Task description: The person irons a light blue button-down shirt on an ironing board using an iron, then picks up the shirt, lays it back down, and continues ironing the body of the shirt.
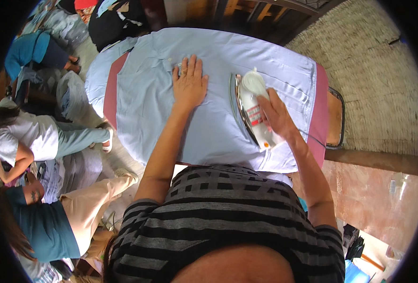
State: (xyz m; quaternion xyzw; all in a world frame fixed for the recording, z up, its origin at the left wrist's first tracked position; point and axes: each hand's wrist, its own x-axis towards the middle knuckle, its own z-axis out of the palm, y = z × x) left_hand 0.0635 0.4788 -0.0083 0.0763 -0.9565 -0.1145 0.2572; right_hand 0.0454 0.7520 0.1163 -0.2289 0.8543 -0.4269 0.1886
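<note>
A light blue shirt (209, 127) is spread over an ironing board with a dark pink cover (321, 94). My left hand (190, 85) lies flat on the shirt's far left part, fingers stretched out, beside some small buttons. Wrapped round the handle of a white clothes iron (254, 106) is my right hand (277, 115). The iron is over the right half of the shirt, its shiny metal edge toward the left. Whether its whole soleplate touches the cloth, I cannot tell. Part of the shirt hangs past the board's left edge.
A cord (314, 139) runs off the board's right side, near a metal-framed end (342, 118). Dark wooden furniture (251, 16) stands behind. At left are several people, one in a white top (37, 134), among plastic bags (72, 94) and piled cloth. A brown wooden panel (369, 188) is at right.
</note>
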